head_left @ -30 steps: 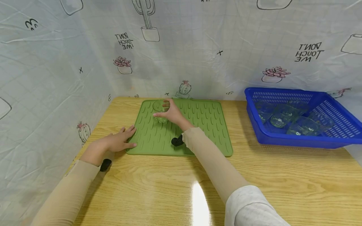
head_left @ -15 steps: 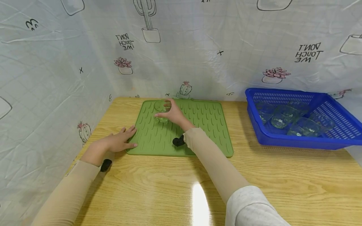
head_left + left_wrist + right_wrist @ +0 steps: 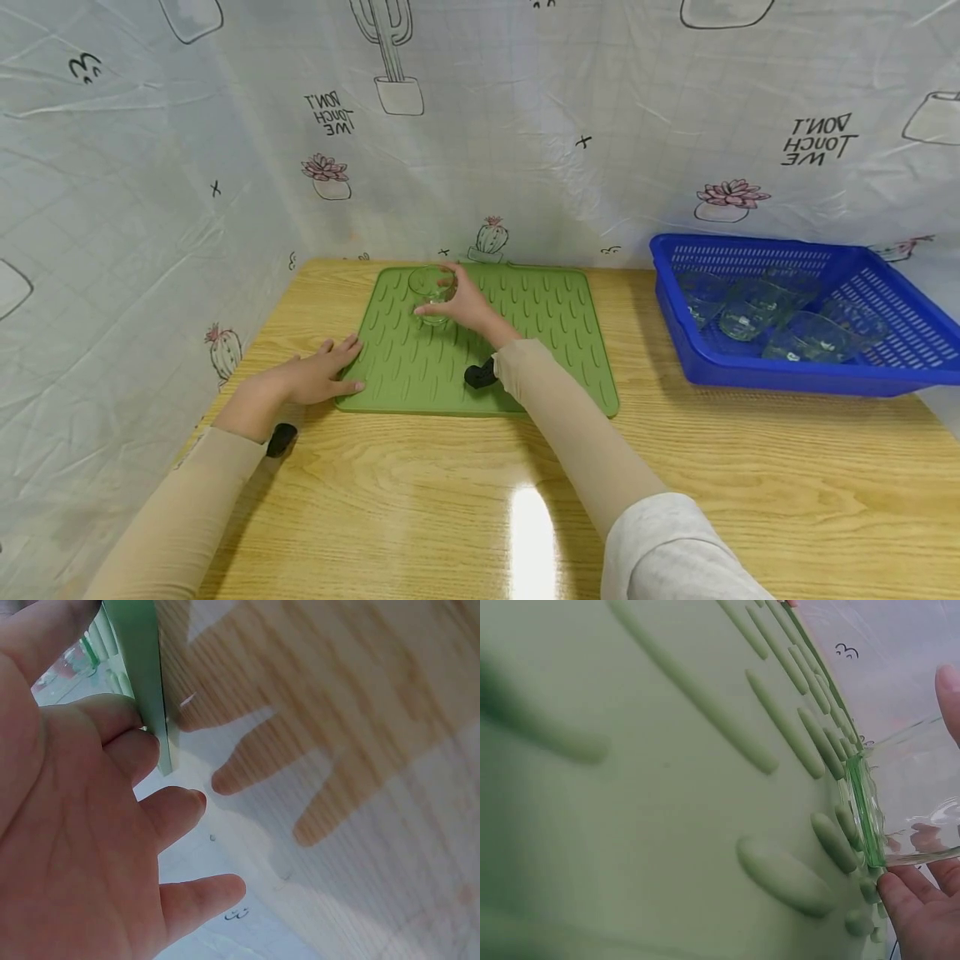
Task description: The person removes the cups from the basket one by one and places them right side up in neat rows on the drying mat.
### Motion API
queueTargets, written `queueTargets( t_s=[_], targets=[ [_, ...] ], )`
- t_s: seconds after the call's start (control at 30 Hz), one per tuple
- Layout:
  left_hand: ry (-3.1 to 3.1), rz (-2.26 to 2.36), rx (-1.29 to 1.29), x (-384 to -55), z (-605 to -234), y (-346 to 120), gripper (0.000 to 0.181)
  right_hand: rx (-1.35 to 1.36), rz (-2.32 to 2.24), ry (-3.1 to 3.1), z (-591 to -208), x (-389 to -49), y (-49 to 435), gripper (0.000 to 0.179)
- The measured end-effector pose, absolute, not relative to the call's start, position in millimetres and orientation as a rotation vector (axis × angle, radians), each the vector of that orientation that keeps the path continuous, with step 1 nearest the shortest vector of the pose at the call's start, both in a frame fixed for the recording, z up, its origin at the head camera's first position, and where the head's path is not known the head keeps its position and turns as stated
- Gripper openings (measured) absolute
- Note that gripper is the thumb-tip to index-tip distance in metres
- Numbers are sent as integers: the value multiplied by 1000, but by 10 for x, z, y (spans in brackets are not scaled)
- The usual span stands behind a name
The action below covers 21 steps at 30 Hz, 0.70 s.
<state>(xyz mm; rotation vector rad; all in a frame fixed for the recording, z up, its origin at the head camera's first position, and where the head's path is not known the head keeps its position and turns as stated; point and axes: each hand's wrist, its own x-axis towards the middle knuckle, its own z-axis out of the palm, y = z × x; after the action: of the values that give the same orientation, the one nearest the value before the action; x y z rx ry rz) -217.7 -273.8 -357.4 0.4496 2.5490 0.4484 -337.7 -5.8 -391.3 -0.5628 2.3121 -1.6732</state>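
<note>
A clear drinking glass [image 3: 423,292] stands upright at about ten o'clock on the ribbed green mat [image 3: 450,385], the right hand [image 3: 467,302] at its three o'clock side with thumb and fingers curved round it. The left hand [image 3: 315,375] rests at the mat's eight o'clock edge, fingers spread and relaxed. Well apart, at the mat's three o'clock, a blue basket [image 3: 810,375] contains several more glasses [image 3: 806,340]. Behind the wooden table [image 3: 375,500], the cactus-print sheet [image 3: 525,117] carries back-to-front lettering — DON'T TOUCH, plus a short third line — at eleven and two o'clock.
</note>
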Motion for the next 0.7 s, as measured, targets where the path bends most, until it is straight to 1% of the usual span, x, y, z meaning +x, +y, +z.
queueTargets(
  t_s=[0.13, 0.33, 0.7],
  targets=[
    [2546, 447, 448, -2174, -3566, -2739, 88, -584, -1644, 2311, -3902, -3357, -22, 99],
    [2533, 449, 438, -2179, -3558, -2741, 88, -581, -1613, 2309, -3899, -3363, 28, 102],
    [2523, 452, 435, -2202, -3568, -2739, 88, -547, -1701, 2239, -3870, -3365, 212, 101]
  ],
)
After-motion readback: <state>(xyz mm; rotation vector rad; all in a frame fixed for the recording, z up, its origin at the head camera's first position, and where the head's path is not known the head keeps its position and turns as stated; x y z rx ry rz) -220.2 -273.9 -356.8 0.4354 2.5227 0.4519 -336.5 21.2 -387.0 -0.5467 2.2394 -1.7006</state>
